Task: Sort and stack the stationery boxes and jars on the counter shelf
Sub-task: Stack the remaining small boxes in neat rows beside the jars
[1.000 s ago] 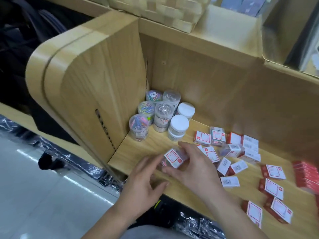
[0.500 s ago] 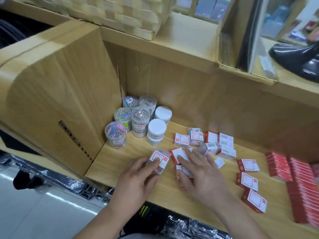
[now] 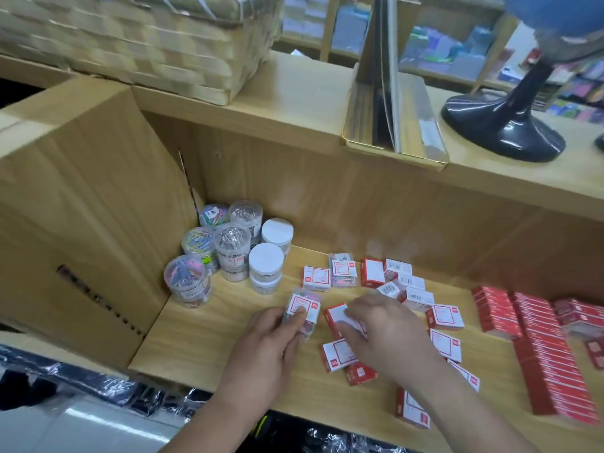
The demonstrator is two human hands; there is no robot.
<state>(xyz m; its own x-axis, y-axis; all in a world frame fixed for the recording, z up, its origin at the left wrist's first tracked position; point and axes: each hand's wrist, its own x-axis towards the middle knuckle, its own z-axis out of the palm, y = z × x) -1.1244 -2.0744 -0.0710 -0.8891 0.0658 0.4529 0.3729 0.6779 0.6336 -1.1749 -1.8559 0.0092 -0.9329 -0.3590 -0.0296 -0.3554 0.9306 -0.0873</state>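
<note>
My left hand (image 3: 266, 346) holds a small clear box of coloured clips (image 3: 302, 307) near the front of the wooden shelf (image 3: 202, 335). My right hand (image 3: 385, 335) lies over a red-and-white box (image 3: 336, 315), fingers curled on it. More red-and-white boxes (image 3: 444, 317) are scattered to the right. Several clear jars of clips (image 3: 188, 279) and white-lidded jars (image 3: 265, 260) stand grouped in the back left corner. Another clear clip box (image 3: 343, 273) lies behind, beside a white-labelled box (image 3: 316, 277).
Rows of red staple boxes (image 3: 549, 361) fill the shelf's right side. The wooden side panel (image 3: 81, 223) walls off the left. On the counter top above sit a woven basket (image 3: 137, 44), a cardboard display tray (image 3: 392, 125) and a black stand base (image 3: 503, 129).
My left hand has taken over the clear clip box that my right hand held. My right hand moved right onto the red-and-white boxes. The view tilted up.
</note>
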